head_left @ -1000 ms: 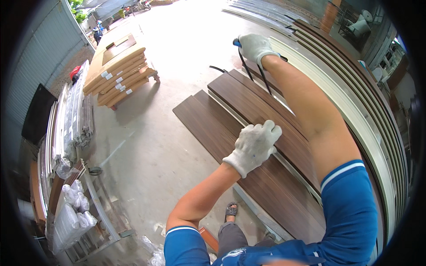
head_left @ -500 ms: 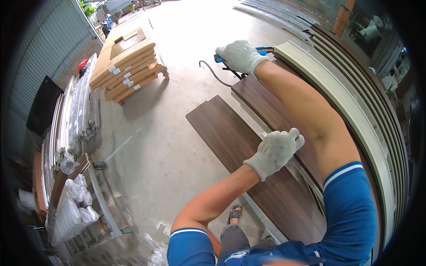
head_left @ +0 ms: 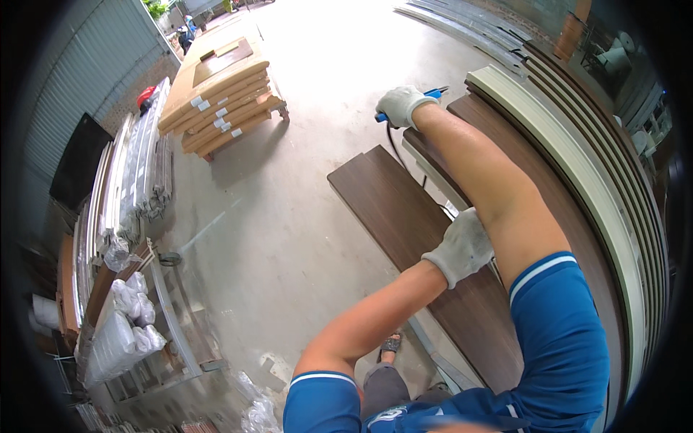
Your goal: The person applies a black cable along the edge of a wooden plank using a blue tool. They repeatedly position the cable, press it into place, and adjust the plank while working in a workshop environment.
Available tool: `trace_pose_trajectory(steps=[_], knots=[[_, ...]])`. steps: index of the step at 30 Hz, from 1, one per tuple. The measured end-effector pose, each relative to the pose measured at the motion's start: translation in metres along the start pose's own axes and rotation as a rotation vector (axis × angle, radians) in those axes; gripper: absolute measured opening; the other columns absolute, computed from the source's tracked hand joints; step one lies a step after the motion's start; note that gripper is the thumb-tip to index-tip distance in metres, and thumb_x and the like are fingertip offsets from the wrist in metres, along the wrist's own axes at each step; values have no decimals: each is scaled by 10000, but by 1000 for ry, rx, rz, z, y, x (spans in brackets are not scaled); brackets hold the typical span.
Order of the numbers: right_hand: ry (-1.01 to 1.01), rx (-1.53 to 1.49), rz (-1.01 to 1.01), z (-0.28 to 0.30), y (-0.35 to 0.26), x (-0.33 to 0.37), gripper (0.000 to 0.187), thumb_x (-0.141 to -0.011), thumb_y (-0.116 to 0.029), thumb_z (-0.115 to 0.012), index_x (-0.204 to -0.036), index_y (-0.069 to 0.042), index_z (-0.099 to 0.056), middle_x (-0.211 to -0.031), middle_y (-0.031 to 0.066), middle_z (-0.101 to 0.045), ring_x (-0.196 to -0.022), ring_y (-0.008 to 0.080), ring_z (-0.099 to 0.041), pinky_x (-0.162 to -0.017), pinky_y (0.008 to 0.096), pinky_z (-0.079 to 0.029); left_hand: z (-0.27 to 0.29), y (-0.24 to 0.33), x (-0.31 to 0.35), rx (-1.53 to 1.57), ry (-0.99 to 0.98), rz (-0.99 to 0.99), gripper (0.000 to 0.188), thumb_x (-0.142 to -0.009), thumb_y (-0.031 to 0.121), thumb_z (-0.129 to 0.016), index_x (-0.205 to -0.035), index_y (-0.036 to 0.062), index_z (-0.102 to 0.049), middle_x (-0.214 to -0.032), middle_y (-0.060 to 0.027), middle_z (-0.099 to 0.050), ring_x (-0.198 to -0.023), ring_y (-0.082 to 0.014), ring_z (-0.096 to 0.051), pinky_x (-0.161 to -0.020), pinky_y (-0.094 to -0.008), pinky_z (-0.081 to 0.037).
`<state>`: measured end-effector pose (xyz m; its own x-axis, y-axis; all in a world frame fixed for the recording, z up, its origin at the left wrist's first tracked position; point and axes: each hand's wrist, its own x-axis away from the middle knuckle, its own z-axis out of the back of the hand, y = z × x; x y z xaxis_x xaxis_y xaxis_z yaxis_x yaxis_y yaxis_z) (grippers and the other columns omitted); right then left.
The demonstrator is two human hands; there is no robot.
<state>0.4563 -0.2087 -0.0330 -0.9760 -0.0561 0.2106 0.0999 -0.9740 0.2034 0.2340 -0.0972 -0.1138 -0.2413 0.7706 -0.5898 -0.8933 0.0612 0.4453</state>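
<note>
My right hand (head_left: 404,107), in a pale grey work glove, is closed round the handle of a blue tool (head_left: 435,93) held past the far ends of the boards. A dark hose or cord (head_left: 394,148) hangs below that hand; the glove covers most of the tool. My left hand (head_left: 468,245), gloved alike, is over the dark brown boards (head_left: 393,191) and looks closed. A small white thing (head_left: 450,211) shows beside its thumb side. My right forearm hides part of the left hand's fingers, so what they hold cannot be made out.
Long cream profiles (head_left: 548,130) and brown ones stand along the right. A stack of cardboard-wrapped panels (head_left: 224,97) sits on a cart ahead. Wrapped lengths (head_left: 148,173) lean at left, near a metal frame cart (head_left: 173,317) and plastic-wrapped bundles (head_left: 119,346).
My right hand has shifted slightly right and nearer, turning the tool. My left hand has moved right, partly behind my right forearm. The view has swung a little left.
</note>
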Motion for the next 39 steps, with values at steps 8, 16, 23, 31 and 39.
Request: trace_pose_trajectory(steps=[8, 16, 23, 31, 39], knots=[[158, 170, 26, 66, -22, 46, 234, -890, -40, -651, -1068, -112, -785, -1069, 139, -787, -1051, 338, -754, -931, 458, -587, 13, 9, -16, -96, -261, 58, 351, -859, 197, -778, -1186, 112, -682, -1155, -102, -653, -1012, -318, -724, -848, -442, -604], [306, -69, 32, 68, 21, 155, 164, -916, -226, -638, -986, -102, -717, -906, 199, -749, -908, 416, -730, -837, 539, -555, 44, -12, -16, 326, 333, -15, 166, -866, 200, -802, -984, 97, -746, -965, -105, -734, -863, -288, -695, -776, -392, -572], [305, -492, 50, 67, 4, 117, 355, -797, -189, -784, -1133, -86, -737, -959, 167, -761, -903, 338, -719, -875, 418, -560, 117, -136, -49, 513, 462, 584, 346, -990, 130, -747, -1305, 11, -669, -950, -50, -742, -757, -124, -693, -718, -265, -586], [58, -612, -76, 22, 16, 77, 245, -858, -186, -769, -1082, -92, -736, -932, 128, -752, -909, 258, -714, -824, 404, -553, 149, -188, -18, 361, 492, 912, 197, -995, 135, -716, -1114, -15, -761, -907, -112, -770, -673, -152, -744, -617, -295, -627], [537, -655, 131, 111, -56, 65, 496, -870, -515, -751, -928, -22, -762, -803, 140, -723, -721, 270, -670, -741, 421, -538, 166, -205, -5, 457, 735, 747, 212, -999, 108, -680, -1095, -76, -724, -839, -132, -759, -637, -191, -740, -609, -306, -621]])
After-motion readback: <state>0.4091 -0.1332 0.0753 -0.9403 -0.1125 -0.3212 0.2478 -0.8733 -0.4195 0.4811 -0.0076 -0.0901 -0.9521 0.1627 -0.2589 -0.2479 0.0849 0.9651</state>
